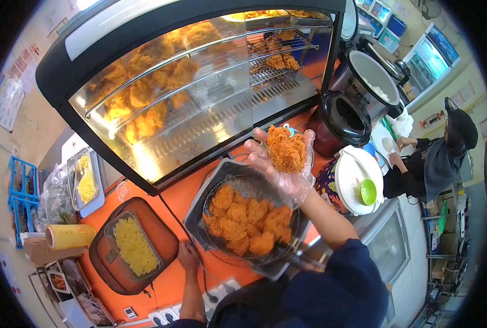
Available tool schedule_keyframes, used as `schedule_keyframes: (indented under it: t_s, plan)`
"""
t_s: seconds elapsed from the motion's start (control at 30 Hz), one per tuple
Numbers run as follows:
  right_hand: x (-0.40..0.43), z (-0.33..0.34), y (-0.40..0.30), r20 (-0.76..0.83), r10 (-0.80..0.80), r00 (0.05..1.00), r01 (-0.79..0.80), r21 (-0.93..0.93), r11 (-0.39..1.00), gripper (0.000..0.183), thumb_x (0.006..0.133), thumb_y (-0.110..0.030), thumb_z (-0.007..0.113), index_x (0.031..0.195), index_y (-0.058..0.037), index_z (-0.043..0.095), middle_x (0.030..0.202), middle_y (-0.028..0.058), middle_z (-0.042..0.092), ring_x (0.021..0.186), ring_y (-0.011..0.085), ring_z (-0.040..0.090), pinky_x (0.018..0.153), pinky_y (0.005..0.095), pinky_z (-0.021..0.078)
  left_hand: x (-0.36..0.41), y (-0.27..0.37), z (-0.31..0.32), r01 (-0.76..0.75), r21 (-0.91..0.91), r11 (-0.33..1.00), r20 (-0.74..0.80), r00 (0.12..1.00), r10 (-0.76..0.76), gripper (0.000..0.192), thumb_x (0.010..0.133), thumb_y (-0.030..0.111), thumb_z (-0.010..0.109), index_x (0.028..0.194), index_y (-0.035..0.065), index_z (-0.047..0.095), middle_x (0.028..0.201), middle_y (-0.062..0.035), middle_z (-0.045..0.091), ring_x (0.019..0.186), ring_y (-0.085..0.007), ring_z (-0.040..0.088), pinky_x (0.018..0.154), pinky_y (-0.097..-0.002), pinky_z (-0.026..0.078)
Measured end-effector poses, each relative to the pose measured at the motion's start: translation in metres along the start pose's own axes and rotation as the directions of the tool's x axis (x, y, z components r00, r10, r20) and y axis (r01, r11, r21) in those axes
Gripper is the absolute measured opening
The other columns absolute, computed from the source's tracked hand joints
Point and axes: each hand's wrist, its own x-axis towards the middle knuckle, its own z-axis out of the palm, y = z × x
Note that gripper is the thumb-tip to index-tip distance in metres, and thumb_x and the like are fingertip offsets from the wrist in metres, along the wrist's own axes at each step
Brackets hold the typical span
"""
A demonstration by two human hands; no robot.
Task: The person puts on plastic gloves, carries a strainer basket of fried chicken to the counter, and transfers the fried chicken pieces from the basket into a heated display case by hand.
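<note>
My right hand (297, 180), in a clear plastic glove, is raised palm up with a piece of crumb-coated fried chicken (286, 151) resting in it. Fingers spread around the piece, just in front of the display warmer. Below lies a round wire frying basket (295, 229) heaped with fried chicken pieces (247, 219), set on a dark square tray (200, 205). Bare and with curled fingers, my left hand (189, 256) rests on the orange counter (178, 225) by the edge of a brown zippered bag (104, 254). On that bag sits a clear container of yellow rice (136, 246).
A glass-fronted display warmer (210, 102) holds fried chicken on racks. Rice cookers (340, 123) and a white-lidded pot (352, 164) stand right. Black cords (173, 213) cross the counter; power sockets (223, 291) line its near edge. A person (432, 164) works at far right.
</note>
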Motion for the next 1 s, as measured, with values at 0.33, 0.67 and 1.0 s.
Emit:
schedule_keyframes:
  t_s: [0.33, 0.67, 1.0]
  plan:
    - [-0.007, -0.002, 0.004, 0.095, 0.066, 0.993, -0.091, 0.288, 0.953, 0.100, 0.078, -0.069, 0.056, 0.146, -0.0056, 0.020, 0.147, 0.0310, 0.020, 0.135, 0.0505, 0.021, 0.096, 0.0594, 0.0440, 0.001, 0.000, -0.003, 0.050, -0.025, 0.998, 0.050, 0.998, -0.049, 0.010, 0.090, 0.012, 0.048, 0.087, 0.0034, 0.052, 0.080, -0.0176, 0.054, 0.068, -0.0395, 0.056, 0.060, -0.0473, 0.044]
    - [-0.013, -0.014, 0.012, -0.367, -0.174, 0.914, -0.113, -0.642, 0.758, 0.060, 0.095, -0.046, 0.049, 0.135, -0.0031, 0.038, 0.127, 0.0171, 0.051, 0.103, 0.0327, 0.061, 0.073, 0.0388, 0.0591, -0.002, -0.011, 0.008, -0.019, 0.006, 1.000, -0.015, 1.000, 0.019, 0.007, 0.086, 0.009, 0.046, 0.088, 0.0048, 0.052, 0.078, -0.0177, 0.055, 0.069, -0.0398, 0.056, 0.060, -0.0487, 0.044]
    - [-0.008, 0.001, 0.056, -0.130, -0.356, 0.926, -0.137, -0.991, 0.004, 0.091, 0.062, -0.003, 0.078, 0.140, -0.0006, 0.032, 0.141, 0.0131, 0.037, 0.135, 0.0234, 0.032, 0.113, 0.0358, 0.0231, 0.002, 0.002, -0.005, -0.009, 0.003, 1.000, -0.003, 1.000, 0.009, 0.009, 0.090, 0.011, 0.046, 0.087, 0.0041, 0.052, 0.075, -0.0171, 0.054, 0.067, -0.0389, 0.056, 0.059, -0.0470, 0.043]
